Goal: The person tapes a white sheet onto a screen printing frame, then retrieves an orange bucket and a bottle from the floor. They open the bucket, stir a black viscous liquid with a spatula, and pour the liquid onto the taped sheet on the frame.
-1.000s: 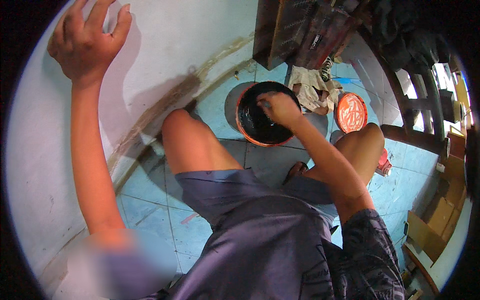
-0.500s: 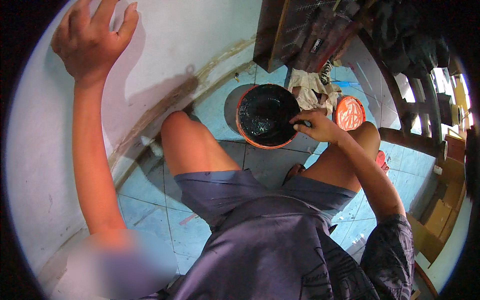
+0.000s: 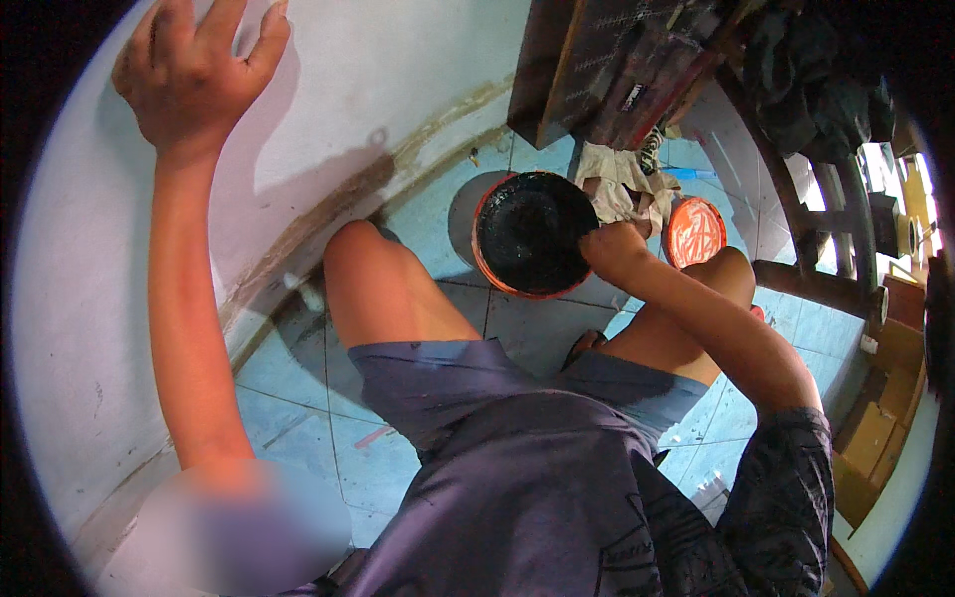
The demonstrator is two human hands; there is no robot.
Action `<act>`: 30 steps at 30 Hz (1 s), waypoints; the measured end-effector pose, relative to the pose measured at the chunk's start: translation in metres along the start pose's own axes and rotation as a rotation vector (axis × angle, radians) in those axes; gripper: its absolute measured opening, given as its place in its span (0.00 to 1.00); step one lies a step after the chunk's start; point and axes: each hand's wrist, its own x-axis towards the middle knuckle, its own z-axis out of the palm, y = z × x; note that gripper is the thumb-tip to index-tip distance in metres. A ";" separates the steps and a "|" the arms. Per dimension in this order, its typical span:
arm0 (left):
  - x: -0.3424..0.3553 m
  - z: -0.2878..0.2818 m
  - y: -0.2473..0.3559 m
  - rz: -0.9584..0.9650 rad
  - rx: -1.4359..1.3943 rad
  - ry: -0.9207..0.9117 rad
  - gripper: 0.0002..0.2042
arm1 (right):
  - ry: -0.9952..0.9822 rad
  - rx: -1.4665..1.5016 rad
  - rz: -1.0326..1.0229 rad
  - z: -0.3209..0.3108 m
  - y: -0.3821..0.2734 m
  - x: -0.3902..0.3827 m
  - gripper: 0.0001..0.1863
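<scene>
right hand (image 3: 613,252) curls at bucket (image 3: 488,237), hold unclear; left hand (image 3: 191,82), splayed empty, well apart.

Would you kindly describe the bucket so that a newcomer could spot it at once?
On the blue tiled floor, look ahead, between the person's knees. There stands a round bucket, with the right hand at its edge. Unlike the streaky orange disc nearby, it is open and dark inside, thinly edged in orange.
</scene>
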 end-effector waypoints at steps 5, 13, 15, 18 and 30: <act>0.000 0.001 0.002 -0.018 0.006 -0.036 0.12 | 0.114 -0.151 -0.282 -0.032 -0.015 0.029 0.05; -0.006 0.009 -0.008 0.008 -0.042 0.008 0.13 | 0.135 -0.212 -0.191 -0.065 0.015 0.110 0.08; -0.003 0.011 0.000 -0.043 -0.047 0.026 0.13 | 0.003 -0.118 0.038 -0.056 0.035 0.100 0.10; -0.007 0.010 0.009 -0.062 -0.032 0.015 0.13 | -0.140 0.045 0.107 -0.026 0.060 0.062 0.13; -0.002 0.007 -0.002 0.025 0.028 -0.003 0.13 | -0.041 0.786 0.113 0.043 0.026 0.002 0.17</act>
